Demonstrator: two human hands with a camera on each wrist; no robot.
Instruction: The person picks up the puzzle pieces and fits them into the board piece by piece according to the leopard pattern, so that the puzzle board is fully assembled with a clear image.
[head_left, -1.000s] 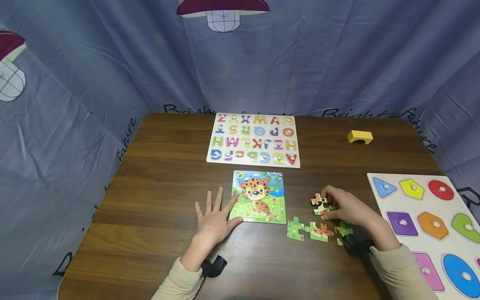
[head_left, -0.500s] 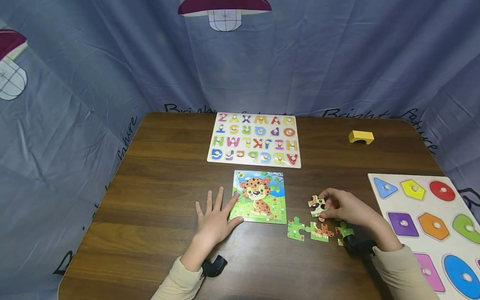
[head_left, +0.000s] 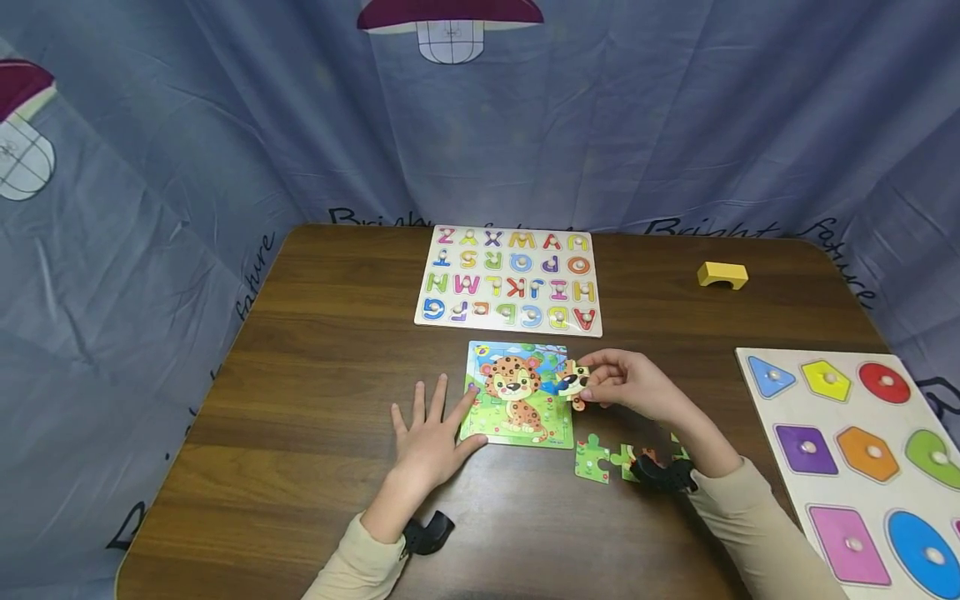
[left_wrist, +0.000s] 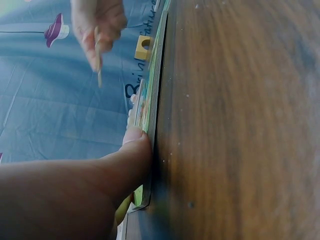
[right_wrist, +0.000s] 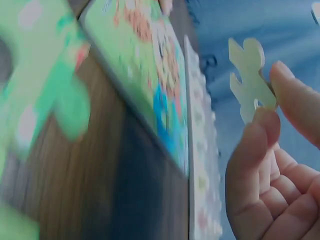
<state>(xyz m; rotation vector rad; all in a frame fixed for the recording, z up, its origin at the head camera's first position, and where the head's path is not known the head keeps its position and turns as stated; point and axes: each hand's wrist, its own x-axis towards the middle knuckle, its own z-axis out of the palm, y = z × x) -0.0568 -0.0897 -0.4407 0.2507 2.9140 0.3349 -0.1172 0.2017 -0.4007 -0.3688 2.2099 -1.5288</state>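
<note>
My right hand [head_left: 626, 385] pinches a jigsaw piece [head_left: 574, 379] between thumb and fingers, just over the right edge of the leopard puzzle board [head_left: 555, 425]. In the right wrist view that piece [right_wrist: 252, 75] shows its plain pale side, raised off the board. My left hand [head_left: 427, 446] lies spread out, its thumb and forefinger touching the board's left edge. The left wrist view has the thumb [left_wrist: 132, 155] against the board's rim. Below the board's right corner lie loose puzzle pieces, one green piece [head_left: 592, 458] in full sight and others partly hidden by the right wrist strap [head_left: 663, 473].
A letter peg board [head_left: 508, 281] lies behind the leopard puzzle. To the right is a shape peg board [head_left: 817, 487] with knobbed pieces. A yellow arch block [head_left: 722, 274] stands near the table's back edge, before a blue curtain [head_left: 637, 108].
My right hand has carried the jigsaw piece leftward from above the loose pieces to the leopard board's right edge. The left hand keeps its place.
</note>
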